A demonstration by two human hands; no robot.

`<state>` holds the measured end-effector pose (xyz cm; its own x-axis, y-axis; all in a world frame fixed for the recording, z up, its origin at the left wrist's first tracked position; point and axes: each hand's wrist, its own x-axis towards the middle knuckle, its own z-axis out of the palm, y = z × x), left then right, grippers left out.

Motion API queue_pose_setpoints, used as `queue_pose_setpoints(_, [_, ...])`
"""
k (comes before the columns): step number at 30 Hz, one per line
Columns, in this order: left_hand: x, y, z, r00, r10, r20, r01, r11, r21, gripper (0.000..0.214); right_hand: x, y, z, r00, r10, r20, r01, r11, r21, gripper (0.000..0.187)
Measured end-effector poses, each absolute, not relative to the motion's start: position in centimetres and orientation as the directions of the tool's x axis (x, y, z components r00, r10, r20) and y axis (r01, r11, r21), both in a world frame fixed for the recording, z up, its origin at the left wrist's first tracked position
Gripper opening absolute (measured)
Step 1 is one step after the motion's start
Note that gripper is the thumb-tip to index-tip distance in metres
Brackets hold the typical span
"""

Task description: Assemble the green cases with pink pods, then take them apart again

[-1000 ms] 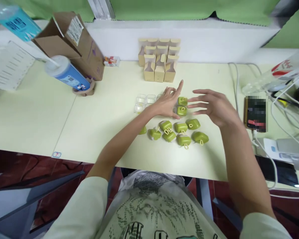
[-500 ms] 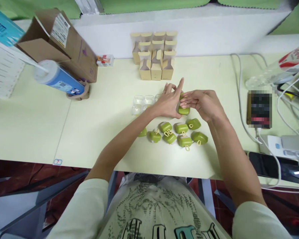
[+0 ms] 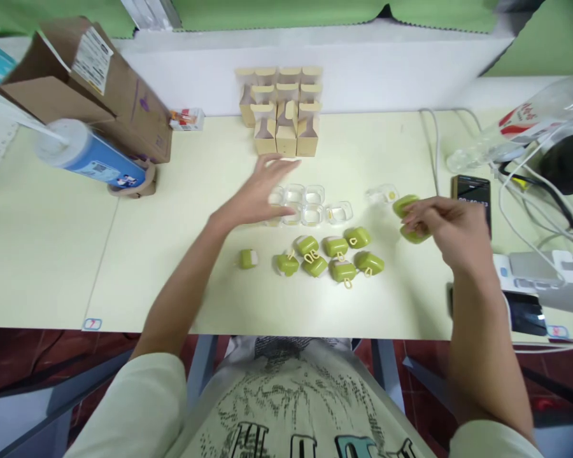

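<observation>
Two small green cases, one just above the other, are pinched in the fingers of a person's right hand at the right of a pale table; blur hides the exact hold. Just left of them lies a blurred clear container, with a single clear tub farther left, beside a two-row cluster of clear containers. Over the cluster's left end spreads the left hand, thumb and fingers parted and gripping nothing; whether it touches the plastic cannot be told. Nearer the person, seven green cases with pale loops lie loosely grouped on the tabletop, while a lone green case rests apart to their left. Beyond the containers, open-topped cardboard boxes stand packed in rows near the white wall. At far left, a blue canister leans in front of a large brown carton; at far right, a phone lies near a clear bottle with a red label and white cables.
</observation>
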<state>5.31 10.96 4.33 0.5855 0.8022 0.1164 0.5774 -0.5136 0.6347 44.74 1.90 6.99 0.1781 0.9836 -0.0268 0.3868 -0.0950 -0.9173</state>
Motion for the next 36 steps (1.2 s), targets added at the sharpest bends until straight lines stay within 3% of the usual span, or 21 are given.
queue_pose_setpoints(2, [1.6,9.9,4.6,0.498,0.857,0.133,0.637,-0.465,0.615,0.092,45.7,1.1,5.8,0.046,0.985,-0.168,0.422,-0.171,-0.890,0.013])
queue_pose_setpoints(4, [-1.0,8.8,4.0,0.404,0.905,0.134,0.687,-0.397,0.609,0.081,46.0,1.2,5.4,0.003,0.982,-0.191,0.446,-0.172,-0.878,0.019])
queue_pose_setpoints(6, [-2.5,7.9,2.8,0.357,0.924,0.135,0.701,-0.361,0.614,0.076,45.8,2.3,5.6,0.077,0.996,-0.041,0.554,-0.077,-0.829,0.022])
queue_pose_setpoints(9, [-3.2,7.2,0.7,0.295,0.940,0.171,0.687,-0.333,0.645,0.067,44.7,5.2,5.7,0.021,0.983,0.183,0.805,0.092,-0.587,0.019])
queue_pose_setpoints(13, [-3.7,7.0,-2.6,0.107,0.947,0.302,0.589,-0.305,0.749,0.059,43.7,8.4,3.9,-0.081,0.989,0.122,0.906,0.124,-0.405,0.015])
queue_pose_setpoints(17, [-4.3,7.3,-5.3,-0.041,0.907,0.418,0.489,-0.347,0.800,0.048,43.6,9.4,2.5,-0.123,0.990,0.067,0.890,0.140,-0.435,0.017])
queue_pose_setpoints(22, [-4.3,7.3,-6.0,-0.084,0.895,0.438,0.478,-0.349,0.806,0.033,42.3,10.0,3.5,-0.176,0.982,0.068,0.823,0.185,-0.537,0.032])
queue_pose_setpoints(30, [-4.3,7.2,-6.1,-0.106,0.893,0.437,0.479,-0.339,0.810,0.022,41.2,11.5,3.3,-0.267,0.963,0.029,0.897,0.259,-0.358,0.044])
queue_pose_setpoints(36, [-4.2,7.3,-6.1,-0.111,0.895,0.432,0.490,-0.328,0.808,0.017,40.1,12.0,3.5,-0.248,0.968,-0.049,0.896,0.210,-0.392,0.050])
